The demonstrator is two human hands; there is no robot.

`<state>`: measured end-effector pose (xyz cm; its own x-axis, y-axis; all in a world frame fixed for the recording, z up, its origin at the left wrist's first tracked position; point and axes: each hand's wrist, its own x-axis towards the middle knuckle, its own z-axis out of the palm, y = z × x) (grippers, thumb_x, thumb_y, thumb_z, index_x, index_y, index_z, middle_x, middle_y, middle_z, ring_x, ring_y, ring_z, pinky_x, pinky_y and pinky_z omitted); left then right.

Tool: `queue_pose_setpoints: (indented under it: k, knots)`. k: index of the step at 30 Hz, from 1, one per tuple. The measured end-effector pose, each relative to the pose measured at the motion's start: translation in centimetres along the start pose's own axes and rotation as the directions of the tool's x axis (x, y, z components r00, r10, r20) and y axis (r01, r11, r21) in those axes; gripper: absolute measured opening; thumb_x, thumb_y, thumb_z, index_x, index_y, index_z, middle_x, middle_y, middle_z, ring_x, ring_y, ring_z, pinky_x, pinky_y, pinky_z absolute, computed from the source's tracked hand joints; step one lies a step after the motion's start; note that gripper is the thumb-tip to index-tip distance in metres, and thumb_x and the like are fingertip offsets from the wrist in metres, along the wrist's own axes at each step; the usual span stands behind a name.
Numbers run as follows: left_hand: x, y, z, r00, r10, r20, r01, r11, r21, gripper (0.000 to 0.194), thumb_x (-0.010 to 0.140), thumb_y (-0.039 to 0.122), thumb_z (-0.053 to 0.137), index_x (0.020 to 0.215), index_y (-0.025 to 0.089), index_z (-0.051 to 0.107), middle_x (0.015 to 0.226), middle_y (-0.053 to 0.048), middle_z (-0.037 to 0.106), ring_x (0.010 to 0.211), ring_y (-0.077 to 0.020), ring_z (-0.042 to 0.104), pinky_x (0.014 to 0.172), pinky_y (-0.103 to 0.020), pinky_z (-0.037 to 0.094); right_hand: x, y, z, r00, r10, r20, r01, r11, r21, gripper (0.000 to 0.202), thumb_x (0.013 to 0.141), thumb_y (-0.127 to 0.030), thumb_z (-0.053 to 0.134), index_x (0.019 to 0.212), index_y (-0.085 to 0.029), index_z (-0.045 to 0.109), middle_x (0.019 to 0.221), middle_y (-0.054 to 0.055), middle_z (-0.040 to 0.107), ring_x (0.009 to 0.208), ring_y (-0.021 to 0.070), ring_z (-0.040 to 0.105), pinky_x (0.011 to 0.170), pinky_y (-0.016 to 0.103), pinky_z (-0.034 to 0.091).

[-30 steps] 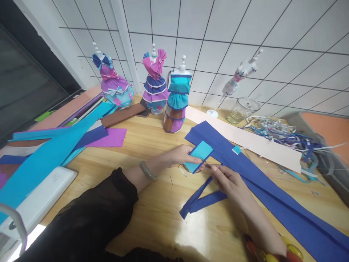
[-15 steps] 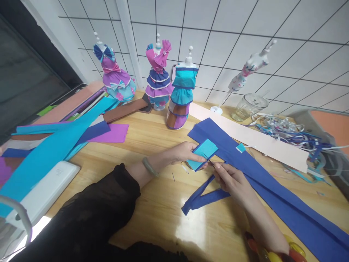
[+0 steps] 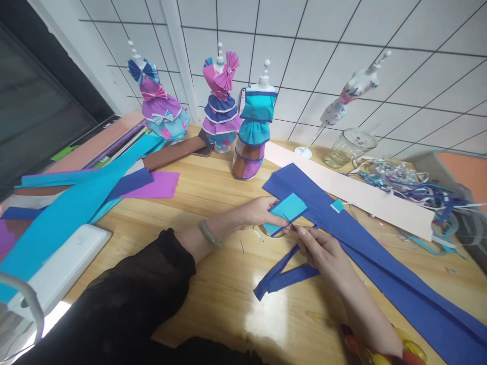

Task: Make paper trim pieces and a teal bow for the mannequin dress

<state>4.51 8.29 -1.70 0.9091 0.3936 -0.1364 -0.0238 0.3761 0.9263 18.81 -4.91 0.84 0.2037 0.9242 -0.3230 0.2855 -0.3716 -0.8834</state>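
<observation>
My left hand point(image 3: 265, 212) is closed on a small turquoise crepe paper piece point(image 3: 291, 207) with dark blue edging, the thumb pressed on top. From the right, my right hand point(image 3: 317, 246) pinches a thin dark pointed tool point(image 3: 289, 221), which looks like tweezers; its tip lies over the piece's blue edge near my left thumb. A folded dark blue paper strip point(image 3: 279, 268) lies on the table below my right hand, its upper ends running under the fingers. Beneath the turquoise piece a round rim partly shows.
A long dark blue paper sheet point(image 3: 365, 243) stretches to the lower right. Dressed mini mannequins point(image 3: 254, 134) and a bare one point(image 3: 335, 109) stand along the tiled wall. A glass jar point(image 3: 350, 147) and tangled scraps point(image 3: 399, 177) sit right; coloured sheets point(image 3: 72, 203) and a white device point(image 3: 72, 263) left.
Both hands keep their grip on the same things. The turquoise piece has tilted very slightly, and the camera view has shifted a little.
</observation>
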Motion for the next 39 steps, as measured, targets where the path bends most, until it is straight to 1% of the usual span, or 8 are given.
queue_pose_setpoints:
  k: [7,11,17,23,28,32,36,39]
  knots:
    - [-0.1,0.2,0.1,1.0,-0.004,0.001,0.004,0.999,0.045,0.029,0.064,0.023,0.071,0.087,0.011,0.058,0.079,-0.004,0.063,0.068,-0.0119,0.06,0.064,-0.025,0.049,0.2,0.4,0.2,1.0,0.021,0.006,-0.021,1.0,0.014,0.044,0.079,-0.059,0.046,0.074,-0.017,0.055,0.054,-0.005,0.034,0.044,0.0072,0.026,0.039,0.021,0.019]
    - [0.0,0.0,0.0,1.0,-0.008,0.02,0.008,1.0,0.006,0.032,0.064,0.023,0.072,0.089,0.01,0.057,0.08,-0.007,0.063,0.07,-0.0131,0.061,0.065,-0.028,0.049,0.2,0.1,0.3,1.0,0.031,0.001,-0.032,0.999,0.041,0.044,0.079,-0.06,0.046,0.068,-0.017,0.051,0.053,-0.005,0.032,0.044,0.007,0.025,0.038,0.021,0.018]
    - [0.1,-0.1,-0.1,1.0,0.002,0.029,-0.003,1.0,0.02,0.034,0.064,0.023,0.072,0.091,0.008,0.057,0.08,-0.009,0.063,0.07,-0.0141,0.061,0.067,-0.029,0.049,0.1,-0.3,0.4,0.999,0.031,-0.017,-0.03,0.999,0.04,0.045,0.078,-0.06,0.047,0.06,-0.018,0.045,0.051,-0.005,0.03,0.044,0.0068,0.026,0.039,0.021,0.019]
    - [0.1,0.2,0.0,0.999,-0.022,0.028,0.021,0.999,0.033,0.034,0.064,0.023,0.073,0.091,0.009,0.057,0.079,-0.007,0.063,0.07,-0.0138,0.061,0.066,-0.028,0.049,0.2,0.1,0.1,1.0,-0.002,0.001,0.002,1.0,0.017,0.045,0.079,-0.059,0.047,0.059,-0.018,0.05,0.051,-0.004,0.034,0.043,0.0075,0.027,0.039,0.022,0.021]
    - [0.1,0.1,0.0,1.0,-0.027,0.015,0.026,0.999,0.034,0.034,0.064,0.024,0.073,0.09,0.009,0.057,0.08,-0.008,0.063,0.069,-0.0135,0.061,0.066,-0.028,0.049,0.0,-0.5,0.2,0.998,-0.058,-0.04,0.056,0.997,-0.05,0.047,0.078,-0.06,0.047,0.067,-0.017,0.061,0.048,-0.001,0.044,0.047,0.0114,0.04,0.043,0.023,0.031]
    - [0.1,0.0,0.0,1.0,-0.016,0.014,0.016,0.999,0.031,0.035,0.063,0.024,0.073,0.09,0.009,0.058,0.08,-0.008,0.063,0.069,-0.0132,0.06,0.064,-0.027,0.049,-0.1,-0.9,0.2,0.995,-0.085,-0.055,0.08,0.994,-0.08,0.048,0.078,-0.06,0.046,0.066,-0.017,0.063,0.048,0.0,0.047,0.052,0.0139,0.047,0.046,0.024,0.036]
    - [0.0,0.2,0.1,1.0,-0.023,0.007,0.022,0.999,0.024,0.036,0.061,0.024,0.074,0.09,0.008,0.058,0.08,-0.007,0.063,0.069,-0.0131,0.06,0.064,-0.026,0.048,0.0,-0.9,0.2,0.995,-0.085,-0.058,0.08,0.993,-0.084,0.047,0.078,-0.059,0.046,0.064,-0.018,0.062,0.047,0.0,0.046,0.051,0.0139,0.046,0.045,0.024,0.034]
    - [-0.1,0.3,0.2,1.0,-0.021,0.003,0.021,1.0,0.02,0.035,0.062,0.025,0.074,0.09,0.009,0.058,0.079,-0.006,0.063,0.069,-0.0128,0.06,0.063,-0.026,0.048,-0.1,-0.7,0.2,0.996,-0.071,-0.055,0.067,0.995,-0.074,0.046,0.079,-0.058,0.046,0.064,-0.018,0.061,0.047,-0.001,0.044,0.047,0.0122,0.041,0.041,0.023,0.03]
